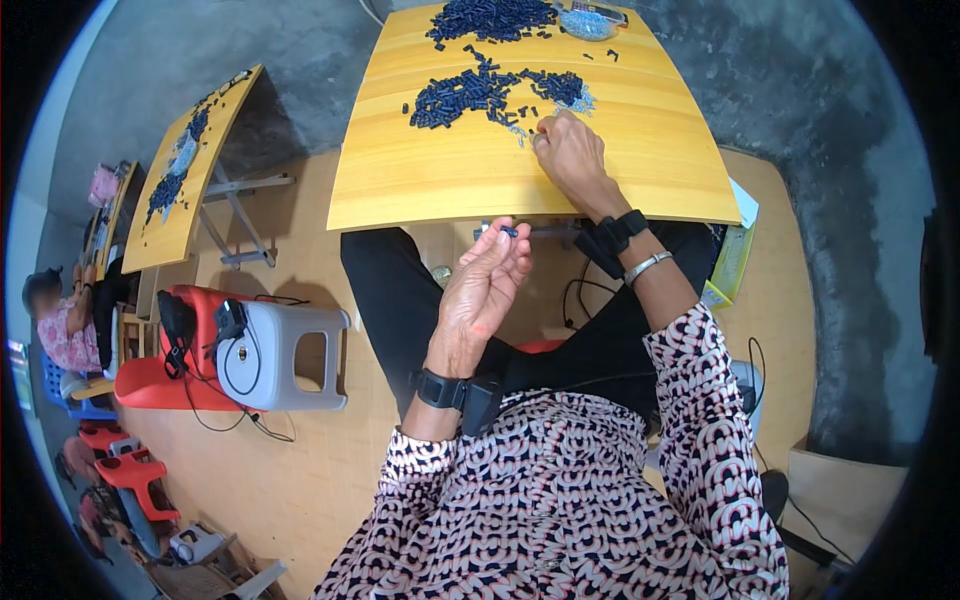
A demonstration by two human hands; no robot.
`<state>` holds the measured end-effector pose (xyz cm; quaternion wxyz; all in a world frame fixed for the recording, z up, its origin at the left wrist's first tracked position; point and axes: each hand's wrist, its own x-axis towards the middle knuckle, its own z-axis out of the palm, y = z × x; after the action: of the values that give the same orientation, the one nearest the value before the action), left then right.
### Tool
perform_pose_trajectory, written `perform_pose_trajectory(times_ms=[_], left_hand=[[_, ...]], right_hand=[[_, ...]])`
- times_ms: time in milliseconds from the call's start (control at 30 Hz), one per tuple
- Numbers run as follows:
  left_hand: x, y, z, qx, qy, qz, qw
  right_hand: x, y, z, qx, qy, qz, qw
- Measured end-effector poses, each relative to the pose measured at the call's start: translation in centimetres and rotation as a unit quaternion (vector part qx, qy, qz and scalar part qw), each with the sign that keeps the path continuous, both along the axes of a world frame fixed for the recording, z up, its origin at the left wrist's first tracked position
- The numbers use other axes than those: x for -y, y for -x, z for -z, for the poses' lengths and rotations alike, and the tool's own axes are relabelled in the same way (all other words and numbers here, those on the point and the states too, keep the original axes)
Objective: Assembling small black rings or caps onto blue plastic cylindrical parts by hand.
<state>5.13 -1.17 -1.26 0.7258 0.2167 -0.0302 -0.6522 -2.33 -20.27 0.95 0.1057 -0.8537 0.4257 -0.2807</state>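
Note:
My left hand (pixel 488 280) is just off the near table edge, palm turned up. Between its thumb and fingertips is a small dark blue cylindrical piece (pixel 509 231). My right hand (pixel 572 158) reaches over the yellow wooden table (pixel 440 185), fingertips pressed together at its surface. Whatever those fingers hold, if anything, is hidden. Just beyond them lie small silvery metal parts (pixel 582 100) and a few loose dark pieces. A heap of dark blue pieces (pixel 462 97) spreads to the left of these parts.
Another dark heap (pixel 492 18) and a clear bag of silvery parts (pixel 588 24) lie at the table's far end. On the left stand a grey stool (pixel 282 355), red stools and a second table (pixel 190 165). Beyond, a person (pixel 70 330) sits. Cables trail on the floor.

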Motion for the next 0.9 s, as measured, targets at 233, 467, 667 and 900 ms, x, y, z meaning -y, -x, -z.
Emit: perform_pose_trajectory(times_ms=[233,467,667,900], left_hand=[[-0.1,0.1,0.0,0.005,-0.007,-0.001,1.000],[-0.2,0.2,-0.1,-0.005,-0.002,-0.003,1.000],[0.0,0.0,0.4,-0.008,0.015,0.005,1.000],[0.4,0.2,0.6,-0.002,0.016,-0.001,1.000]], right_hand=[[0.1,-0.2,0.1,0.009,0.036,-0.043,0.998],[-0.2,-0.1,0.4,-0.011,0.041,-0.049,0.998],[-0.5,0.5,1.0,0.000,0.055,-0.058,0.997],[-1.4,1.8,1.2,0.102,0.102,-0.105,0.984]])
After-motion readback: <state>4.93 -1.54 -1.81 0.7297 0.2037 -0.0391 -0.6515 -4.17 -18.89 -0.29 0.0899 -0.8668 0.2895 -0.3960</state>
